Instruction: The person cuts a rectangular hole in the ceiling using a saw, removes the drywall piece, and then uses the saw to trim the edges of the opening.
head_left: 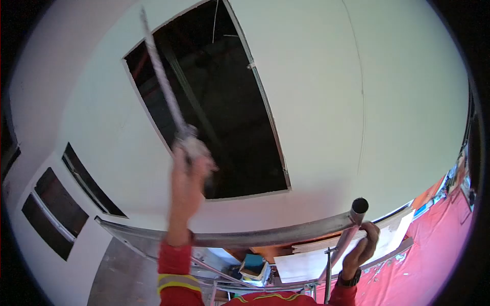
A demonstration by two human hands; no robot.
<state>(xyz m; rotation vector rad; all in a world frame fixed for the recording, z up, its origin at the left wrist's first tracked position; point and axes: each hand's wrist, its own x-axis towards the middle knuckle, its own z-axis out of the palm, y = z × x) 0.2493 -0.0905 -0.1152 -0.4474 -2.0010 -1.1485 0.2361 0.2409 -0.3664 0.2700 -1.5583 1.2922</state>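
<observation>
Raised toward the ceiling (321,117), my left hand (186,178) is closed around the base of a long, thin tool (164,81). Motion blurs the tool, so its exact kind does not show; its narrow shaft points up and to the left, across a dark rectangular opening (219,112). Lower right, my right hand (362,247) curls against the upright metal scaffold pole (344,242), a dark watch at the wrist. That pole's open top end stands just above a horizontal scaffold rail (270,234), which passes near my left forearm.
Smaller openings (55,211) lie at the left. A thin line or wire (362,92) runs along the ceiling at right. Below the rail are stacked white boards (306,265), a teal-topped pile of items (253,264) and a red floor covering (429,255).
</observation>
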